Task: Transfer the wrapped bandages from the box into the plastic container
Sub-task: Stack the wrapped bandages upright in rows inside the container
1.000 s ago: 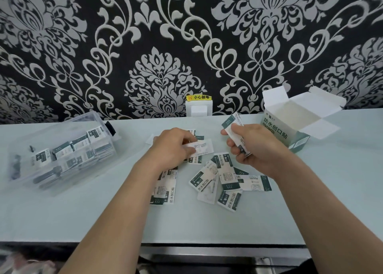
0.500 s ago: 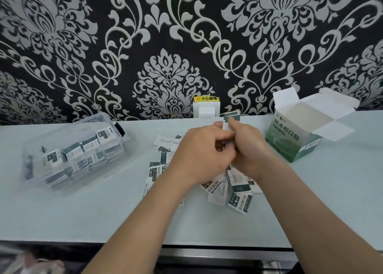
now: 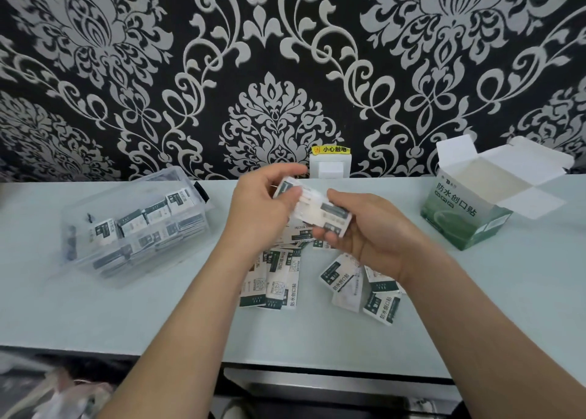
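Gathering: left grip (image 3: 257, 209) and right grip (image 3: 364, 228), apart a second ago, now both clamp one stack of wrapped bandages (image 3: 317, 211) | loose bandages (image 3: 279, 279) beneath (plenty left) | stack ready for plastic container (image 3: 133, 190), left of the grips

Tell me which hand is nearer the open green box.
Right. The right hand is to the left of the box, with bare table between them; the left hand is farther left, beyond the bandages both hands hold.
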Demonstrator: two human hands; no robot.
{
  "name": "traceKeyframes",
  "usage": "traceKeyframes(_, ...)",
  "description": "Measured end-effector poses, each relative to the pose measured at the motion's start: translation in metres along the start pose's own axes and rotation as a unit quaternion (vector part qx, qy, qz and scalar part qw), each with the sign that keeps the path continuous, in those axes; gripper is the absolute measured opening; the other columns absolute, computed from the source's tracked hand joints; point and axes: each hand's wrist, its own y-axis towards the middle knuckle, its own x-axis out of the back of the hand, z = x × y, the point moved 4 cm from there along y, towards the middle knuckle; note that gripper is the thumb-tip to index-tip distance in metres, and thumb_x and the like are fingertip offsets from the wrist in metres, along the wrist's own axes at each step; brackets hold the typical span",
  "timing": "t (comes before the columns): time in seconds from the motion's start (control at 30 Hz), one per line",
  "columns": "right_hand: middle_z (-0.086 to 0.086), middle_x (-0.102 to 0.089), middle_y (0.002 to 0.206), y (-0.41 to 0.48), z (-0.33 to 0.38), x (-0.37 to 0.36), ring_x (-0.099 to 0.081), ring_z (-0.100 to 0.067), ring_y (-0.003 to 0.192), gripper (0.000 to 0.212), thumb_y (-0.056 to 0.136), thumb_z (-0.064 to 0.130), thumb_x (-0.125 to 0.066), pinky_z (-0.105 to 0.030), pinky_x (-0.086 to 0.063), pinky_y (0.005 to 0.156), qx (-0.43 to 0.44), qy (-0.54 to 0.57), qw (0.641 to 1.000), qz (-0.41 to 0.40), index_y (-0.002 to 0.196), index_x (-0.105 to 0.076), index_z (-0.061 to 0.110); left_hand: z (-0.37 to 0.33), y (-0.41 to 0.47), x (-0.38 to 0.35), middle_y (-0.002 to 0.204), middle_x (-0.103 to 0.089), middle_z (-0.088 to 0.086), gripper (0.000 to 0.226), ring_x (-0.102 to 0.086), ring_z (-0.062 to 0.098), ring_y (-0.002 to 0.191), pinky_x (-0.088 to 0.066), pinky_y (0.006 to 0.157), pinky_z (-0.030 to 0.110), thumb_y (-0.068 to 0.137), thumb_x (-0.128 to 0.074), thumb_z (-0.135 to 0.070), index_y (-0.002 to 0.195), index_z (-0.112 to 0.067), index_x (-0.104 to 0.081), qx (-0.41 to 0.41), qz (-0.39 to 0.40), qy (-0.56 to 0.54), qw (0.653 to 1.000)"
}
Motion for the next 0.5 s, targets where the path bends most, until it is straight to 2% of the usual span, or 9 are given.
traceKeyframes(0.1,-0.013,-0.062,0.071,0.004,-0.001,0.005,-0.050,-0.014,0.047,0.028,0.104,0.022,-0.040,-0.019,-0.039,0.036,0.064,-0.074,0.988,-0.121,0.094,-0.058,0.002,0.008,-0.004,-0.008,0.101,-0.066,0.000,0.026,-0.059,0.005,0.054,-0.050,0.052,0.022,0.097,-0.054,-0.008,0.105,-0.029,-0.067,0.049,-0.001,0.003,0.999)
traceKeyframes(0.17,-0.008,-0.054,0.066,0.008,-0.002,0.005,-0.042,-0.012,0.043,0.029,0.103,0.022,-0.036,-0.020,-0.029,0.034,0.112,-0.128,0.967,-0.190,0.084,-0.053,0.008,0.010,-0.010,-0.025,0.088,-0.065,0.003,0.025,-0.055,0.006,0.050,-0.046,0.047,0.022,0.100,-0.045,-0.009,0.101,-0.022,-0.067,0.072,0.027,-0.036,0.996)
traceKeyframes(0.27,-0.003,-0.047,0.066,0.013,-0.003,0.004,-0.039,-0.012,0.047,0.022,0.099,0.018,-0.035,-0.023,-0.028,0.040,0.157,-0.130,0.948,-0.245,0.080,-0.047,0.015,0.011,-0.015,-0.040,0.065,-0.058,0.002,0.027,-0.049,0.009,0.047,-0.038,0.043,0.021,0.098,-0.041,-0.008,0.097,-0.016,-0.067,0.101,0.032,-0.087,0.990)
traceKeyframes(0.37,-0.004,-0.048,0.070,0.013,-0.002,0.003,-0.039,-0.013,0.049,0.017,0.099,0.018,-0.036,-0.025,-0.029,0.041,0.163,-0.110,0.948,-0.251,0.088,-0.049,0.017,0.012,-0.014,-0.038,0.061,-0.055,0.000,0.021,-0.047,0.010,0.049,-0.036,0.043,0.021,0.096,-0.048,-0.008,0.101,-0.018,-0.066,0.108,0.054,-0.100,0.988)
traceKeyframes(0.5,-0.003,-0.047,0.058,0.011,-0.002,0.003,-0.030,-0.008,0.036,0.024,0.102,0.016,-0.039,-0.021,-0.022,0.034,0.133,-0.038,0.973,-0.188,0.085,-0.055,0.009,0.007,-0.011,-0.026,0.068,-0.063,-0.003,0.025,-0.050,0.008,0.055,-0.041,0.048,0.021,0.088,-0.067,-0.007,0.104,-0.026,-0.068,0.073,0.160,-0.063,0.982)
